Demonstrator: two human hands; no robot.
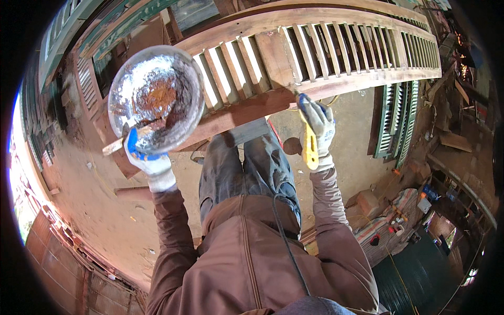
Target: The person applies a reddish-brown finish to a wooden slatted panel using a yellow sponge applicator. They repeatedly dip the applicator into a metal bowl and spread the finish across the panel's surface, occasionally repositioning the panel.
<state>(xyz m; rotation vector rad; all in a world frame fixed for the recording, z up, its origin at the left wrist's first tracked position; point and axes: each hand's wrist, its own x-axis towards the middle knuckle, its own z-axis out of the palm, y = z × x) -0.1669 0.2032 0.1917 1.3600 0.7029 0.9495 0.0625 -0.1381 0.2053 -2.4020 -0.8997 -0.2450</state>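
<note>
My left hand (148,157), in a white and blue glove, holds up a shiny metal bowl (156,97) smeared with brown-red paste, with a flat stick (123,140) pinched against its rim. My right hand (318,126), gloved the same way, grips a yellow-handled putty knife (310,149). Its tip touches the lower rail of a long wooden louvred shutter panel (320,50) lying flat in front of me. Part of the panel's rail looks darker and coated.
More louvred shutters (395,118) lean at the right and at the far left. Below me lies a sandy concrete floor (105,210). Bricks, a striped sack and small tools (388,220) sit at the lower right. A cable runs down my brown jacket.
</note>
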